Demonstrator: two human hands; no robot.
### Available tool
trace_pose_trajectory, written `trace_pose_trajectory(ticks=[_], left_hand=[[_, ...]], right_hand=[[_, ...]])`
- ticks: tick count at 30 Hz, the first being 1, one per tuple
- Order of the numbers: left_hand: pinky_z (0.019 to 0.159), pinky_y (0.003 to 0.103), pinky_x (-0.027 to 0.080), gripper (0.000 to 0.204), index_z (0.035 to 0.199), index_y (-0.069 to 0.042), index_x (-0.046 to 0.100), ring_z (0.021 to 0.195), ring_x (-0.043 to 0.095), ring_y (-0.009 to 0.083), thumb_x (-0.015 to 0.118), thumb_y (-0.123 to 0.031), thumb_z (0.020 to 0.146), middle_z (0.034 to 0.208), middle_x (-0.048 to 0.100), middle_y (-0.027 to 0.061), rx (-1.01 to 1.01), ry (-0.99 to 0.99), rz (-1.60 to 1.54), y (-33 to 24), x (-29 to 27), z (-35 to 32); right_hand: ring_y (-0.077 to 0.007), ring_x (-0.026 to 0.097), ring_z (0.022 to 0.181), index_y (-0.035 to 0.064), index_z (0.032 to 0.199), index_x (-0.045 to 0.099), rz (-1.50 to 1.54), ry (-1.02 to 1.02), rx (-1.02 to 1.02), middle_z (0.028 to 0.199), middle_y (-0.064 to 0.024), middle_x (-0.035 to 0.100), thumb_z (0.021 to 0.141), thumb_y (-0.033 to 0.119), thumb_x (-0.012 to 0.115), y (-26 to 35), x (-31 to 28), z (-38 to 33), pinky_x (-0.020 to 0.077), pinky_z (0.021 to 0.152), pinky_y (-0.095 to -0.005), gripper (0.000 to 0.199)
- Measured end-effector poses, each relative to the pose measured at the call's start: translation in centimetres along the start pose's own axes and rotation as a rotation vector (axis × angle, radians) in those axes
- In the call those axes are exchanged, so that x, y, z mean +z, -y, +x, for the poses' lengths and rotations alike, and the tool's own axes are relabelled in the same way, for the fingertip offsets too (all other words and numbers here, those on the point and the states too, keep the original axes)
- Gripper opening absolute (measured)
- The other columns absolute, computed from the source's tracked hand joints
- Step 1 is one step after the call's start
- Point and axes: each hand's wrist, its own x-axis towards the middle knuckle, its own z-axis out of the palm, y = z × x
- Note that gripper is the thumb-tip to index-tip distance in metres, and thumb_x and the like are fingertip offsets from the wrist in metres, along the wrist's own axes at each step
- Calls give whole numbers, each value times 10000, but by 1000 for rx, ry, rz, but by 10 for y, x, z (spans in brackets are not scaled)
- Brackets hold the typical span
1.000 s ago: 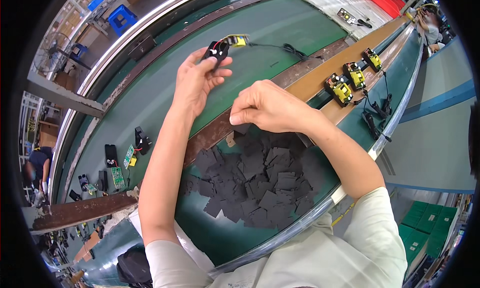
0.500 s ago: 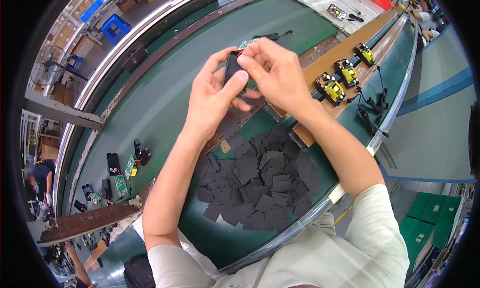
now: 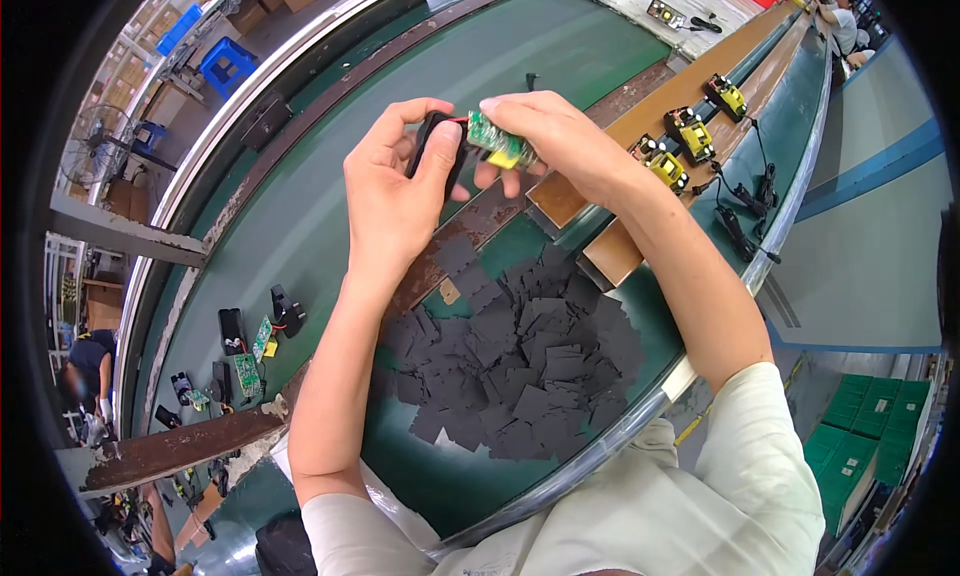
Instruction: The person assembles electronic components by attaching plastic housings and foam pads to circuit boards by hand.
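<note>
L hand (image 3: 393, 176) gripping rounded blk plastic case (image 3: 427, 134), R hand (image 3: 568, 139) pinching flat grn PCB (image 3: 490, 134)

No legible text. Green boxes (image 3: 835, 491), right edge: small pale labels (image 3: 851, 469) present, print too small to read. Held circuit board (image 3: 487, 132): pale surface marks, no characters resolved.

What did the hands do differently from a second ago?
The right grip moved from over the black cards, away from the person, and took hold of the green board, which was loose beyond the case before. The case came a bit closer to the person. The left grip still holds the case, and the cards still lie in a pile.
</note>
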Motion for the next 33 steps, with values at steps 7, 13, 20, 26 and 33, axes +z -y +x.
trace_pose_trajectory(ticks=[7, 13, 20, 26, 33], left_hand=[[607, 239, 521, 190, 1222, -12, 688, 690, 647, 70, 679, -78, 1044, 900, 713, 37, 604, -173, 560, 22, -10, 11], [626, 241, 529, 199, 1235, -12, 682, 726, 631, 58, 673, -53, 1041, 888, 703, 34, 387, -208, 435, 21, -1, 4], [670, 248, 544, 306, 1300, -2, 617, 800, 672, 91, 670, -25, 1000, 1005, 739, 96, 195, -139, 94, 15, 12, -3], [695, 249, 547, 410, 1352, 2, 561, 835, 691, 110, 695, -22, 965, 1031, 732, 107, 79, 55, -316, 10, 13, -10], [730, 294, 574, 362, 1317, -3, 577, 893, 714, 104, 696, -28, 976, 1056, 741, 123, 114, -55, 192, 16, 12, -1]], right_hand=[[-133, 601, 595, 4, 991, 753, -126, 78, 86, 790, -36, 693, 1028, 370, 658, 0, 2, -1, 438, 552, -310, 380], [-190, 622, 677, -53, 1038, 738, -605, -400, -613, 829, -106, 678, 959, 330, 768, -16, 35, -1, 483, 620, -340, 393], [-338, 674, 778, -65, 968, 741, -589, -486, -554, 877, -202, 690, 904, 330, 780, -11, 34, -3, 537, 714, -423, 402], [-397, 686, 810, -77, 947, 738, -633, -520, -526, 874, -230, 694, 901, 351, 766, -16, 30, -2, 545, 740, -464, 431], [-148, 543, 632, -83, 1009, 739, -456, -291, -267, 737, -83, 639, 996, 364, 745, -12, 22, -2, 465, 596, -350, 447]])
